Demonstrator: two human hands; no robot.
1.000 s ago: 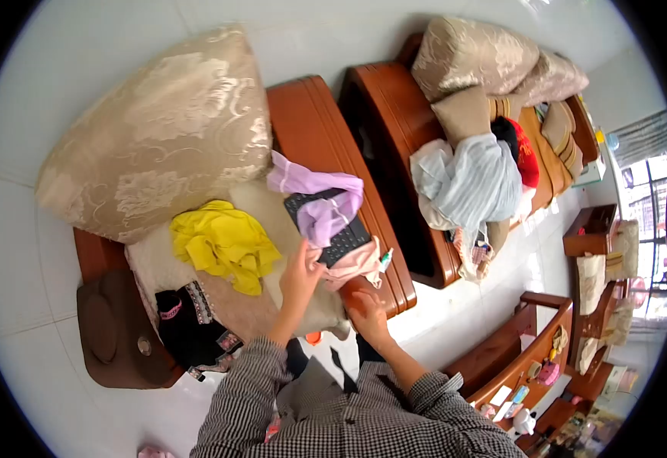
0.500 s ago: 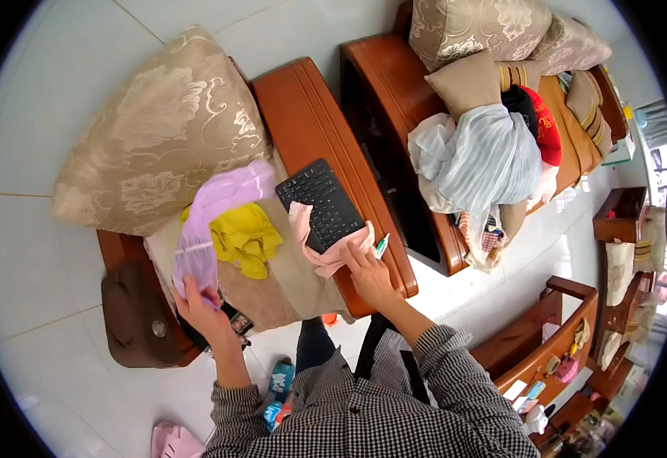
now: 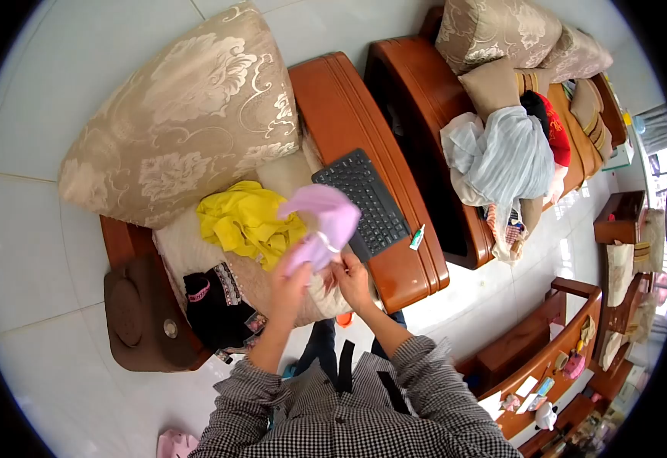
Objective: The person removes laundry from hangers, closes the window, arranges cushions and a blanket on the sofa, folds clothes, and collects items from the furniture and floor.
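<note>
A lilac cloth (image 3: 332, 217) with a thin white band, blurred by motion, hangs up from my hands in front of the chair seat. My left hand (image 3: 290, 284) is closed on its lower left part. Close beside it, my right hand (image 3: 352, 284) pinches the cloth's lower right edge; its fingertips are partly hidden. Behind the cloth lies a yellow garment (image 3: 238, 221) on the seat. A black keyboard (image 3: 364, 202) rests on the wooden armrest, partly covered by the lilac cloth. The pink cloth is not clearly visible.
A small white-and-green tube (image 3: 417, 237) lies on the armrest (image 3: 348, 99). Black embroidered clothing (image 3: 222, 313) lies at the seat's left front. A large patterned cushion (image 3: 188, 114) leans behind. Another wooden seat holds a pale blue-grey cloth (image 3: 509, 156).
My left hand has brought the lilac cloth rightward, next to my right hand. The pink cloth has left the keyboard. The yellow garment and black clothing are now more exposed.
</note>
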